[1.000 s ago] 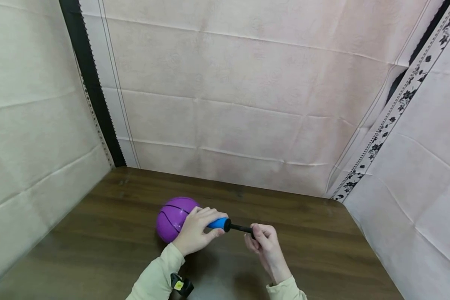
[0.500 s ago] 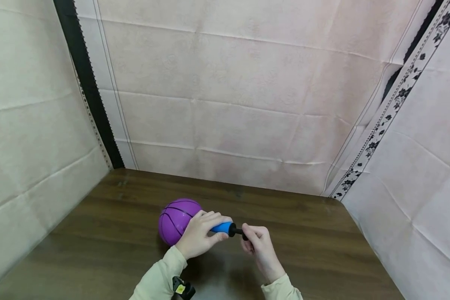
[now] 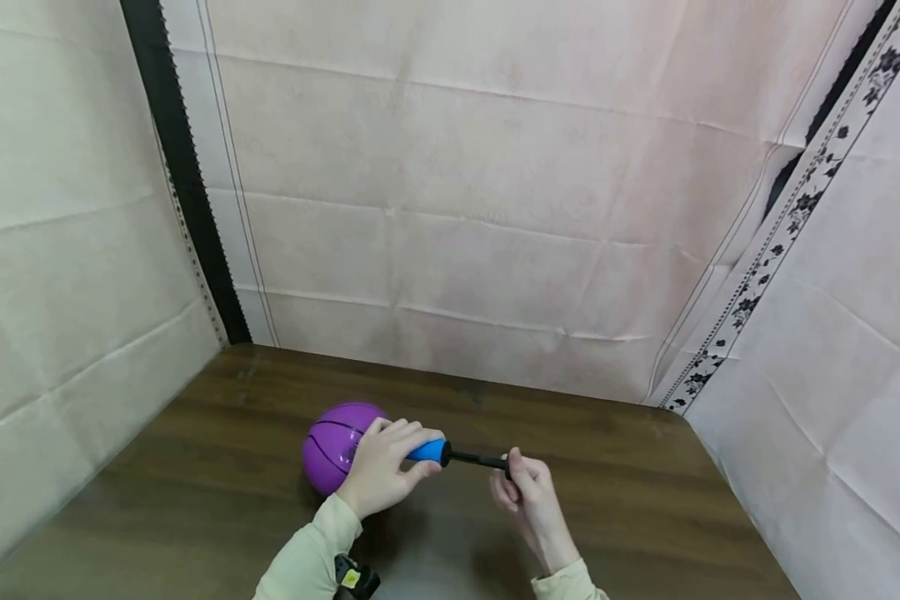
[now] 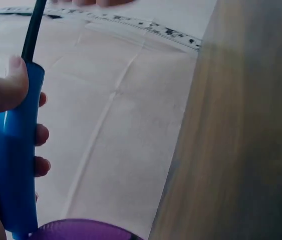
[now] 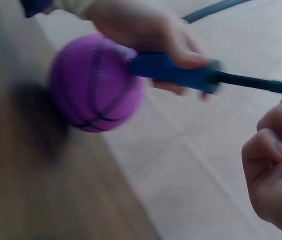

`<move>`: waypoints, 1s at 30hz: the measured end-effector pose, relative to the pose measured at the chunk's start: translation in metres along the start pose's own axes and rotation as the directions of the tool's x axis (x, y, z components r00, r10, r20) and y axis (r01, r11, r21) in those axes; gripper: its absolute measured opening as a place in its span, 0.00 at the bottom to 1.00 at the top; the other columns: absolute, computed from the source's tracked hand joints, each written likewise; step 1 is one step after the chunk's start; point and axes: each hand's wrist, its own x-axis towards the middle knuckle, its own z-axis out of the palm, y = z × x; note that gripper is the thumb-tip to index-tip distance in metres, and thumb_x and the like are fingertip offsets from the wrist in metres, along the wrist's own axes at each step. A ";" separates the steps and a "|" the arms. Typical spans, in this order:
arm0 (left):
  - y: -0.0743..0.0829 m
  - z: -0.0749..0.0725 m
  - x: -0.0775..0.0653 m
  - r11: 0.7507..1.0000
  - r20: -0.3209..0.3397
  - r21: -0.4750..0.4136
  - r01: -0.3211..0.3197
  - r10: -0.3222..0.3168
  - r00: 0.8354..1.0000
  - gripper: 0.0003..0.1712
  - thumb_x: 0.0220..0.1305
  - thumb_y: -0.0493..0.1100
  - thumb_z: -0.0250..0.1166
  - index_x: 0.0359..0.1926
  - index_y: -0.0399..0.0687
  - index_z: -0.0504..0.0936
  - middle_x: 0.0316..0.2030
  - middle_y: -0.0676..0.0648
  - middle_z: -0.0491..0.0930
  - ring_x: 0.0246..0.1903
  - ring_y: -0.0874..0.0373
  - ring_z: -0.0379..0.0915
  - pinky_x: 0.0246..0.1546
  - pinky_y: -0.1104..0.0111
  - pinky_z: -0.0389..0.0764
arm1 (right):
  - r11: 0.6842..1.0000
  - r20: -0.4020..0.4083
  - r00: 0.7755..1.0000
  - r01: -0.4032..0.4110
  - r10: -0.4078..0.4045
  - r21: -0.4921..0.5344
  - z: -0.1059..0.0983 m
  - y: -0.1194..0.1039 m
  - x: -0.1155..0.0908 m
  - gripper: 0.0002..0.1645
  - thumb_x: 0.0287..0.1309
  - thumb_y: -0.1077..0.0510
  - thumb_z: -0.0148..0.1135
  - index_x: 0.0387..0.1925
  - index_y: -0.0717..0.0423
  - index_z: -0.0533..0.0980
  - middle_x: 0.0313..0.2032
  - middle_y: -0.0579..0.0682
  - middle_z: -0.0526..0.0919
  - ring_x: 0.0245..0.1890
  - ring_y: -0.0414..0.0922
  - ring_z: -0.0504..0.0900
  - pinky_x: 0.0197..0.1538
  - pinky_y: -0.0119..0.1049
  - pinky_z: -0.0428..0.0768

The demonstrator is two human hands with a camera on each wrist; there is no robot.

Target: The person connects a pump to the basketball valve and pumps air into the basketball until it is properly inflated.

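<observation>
A purple ball (image 3: 333,450) with black basketball lines sits left of centre on the table. My left hand (image 3: 381,471) grips the blue barrel of a hand pump (image 4: 18,155), thumb on one side and fingertips showing on the other. The barrel's far end meets the ball in the right wrist view, where the ball (image 5: 95,82) is slightly blurred. From the barrel's other end a black rod reaches out to the right. At the rod's end, the pump handle is held by my right hand (image 3: 528,500) with curled fingers, well apart from the barrel.
The brown wooden table (image 3: 217,467) spreads around both hands. Pale creased cloth (image 3: 450,208) hangs behind it and on both sides, with a floral strip at the right corner. A black camera (image 3: 356,577) is strapped on the left wrist.
The rod slid into the barrel as my right hand came left, and is now drawn out long again with that hand back to the right. Ball and left hand shifted slightly.
</observation>
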 end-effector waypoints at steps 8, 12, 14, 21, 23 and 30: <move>0.016 0.007 -0.001 0.998 0.043 -0.060 -0.024 0.027 0.999 0.18 0.58 0.58 0.66 0.48 0.62 0.80 0.39 0.60 0.83 0.39 0.64 0.77 0.46 0.62 0.71 | 0.978 -0.094 0.974 -0.202 0.205 0.046 0.018 0.015 -0.006 0.34 0.78 0.51 0.33 0.14 0.66 0.55 0.10 0.40 0.62 0.12 0.43 0.53 0.17 0.37 0.47; 0.015 0.001 0.001 0.992 0.062 -0.123 -0.013 0.021 0.998 0.18 0.60 0.56 0.65 0.51 0.62 0.79 0.41 0.59 0.83 0.42 0.63 0.78 0.48 0.62 0.71 | 0.986 -0.038 0.995 -0.086 0.092 0.145 0.018 0.005 -0.003 0.34 0.78 0.55 0.30 0.12 0.63 0.56 0.09 0.46 0.57 0.11 0.46 0.49 0.18 0.41 0.42; 0.010 -0.003 0.001 0.993 0.048 -0.117 -0.009 0.015 0.999 0.18 0.60 0.56 0.65 0.51 0.62 0.80 0.41 0.59 0.83 0.41 0.64 0.77 0.48 0.62 0.71 | 0.982 0.011 1.000 0.016 -0.018 0.186 0.015 -0.001 -0.001 0.34 0.78 0.59 0.23 0.12 0.63 0.55 0.09 0.49 0.54 0.10 0.46 0.48 0.17 0.39 0.44; -0.003 -0.009 -0.001 0.998 0.006 -0.056 0.002 -0.001 1.000 0.18 0.60 0.57 0.65 0.50 0.62 0.80 0.40 0.60 0.82 0.39 0.66 0.75 0.48 0.61 0.70 | 0.946 0.147 0.954 0.222 -0.261 0.238 -0.006 -0.017 0.001 0.32 0.74 0.66 0.14 0.12 0.61 0.53 0.08 0.50 0.52 0.09 0.43 0.49 0.17 0.31 0.53; -0.004 -0.009 -0.001 0.999 0.005 -0.041 0.000 0.000 1.000 0.18 0.60 0.57 0.65 0.50 0.62 0.80 0.40 0.60 0.82 0.39 0.66 0.75 0.48 0.61 0.71 | 0.956 0.161 0.957 0.208 -0.243 0.205 -0.008 -0.017 0.001 0.31 0.74 0.67 0.15 0.13 0.61 0.54 0.09 0.50 0.52 0.09 0.43 0.50 0.16 0.30 0.54; 0.002 -0.005 -0.001 1.000 0.019 0.021 0.001 -0.001 1.000 0.18 0.57 0.56 0.68 0.49 0.62 0.81 0.38 0.60 0.82 0.38 0.65 0.74 0.47 0.59 0.70 | 0.995 0.068 0.996 -0.059 0.054 0.077 0.005 0.003 0.001 0.31 0.78 0.57 0.25 0.16 0.64 0.54 0.10 0.48 0.54 0.11 0.47 0.48 0.15 0.37 0.47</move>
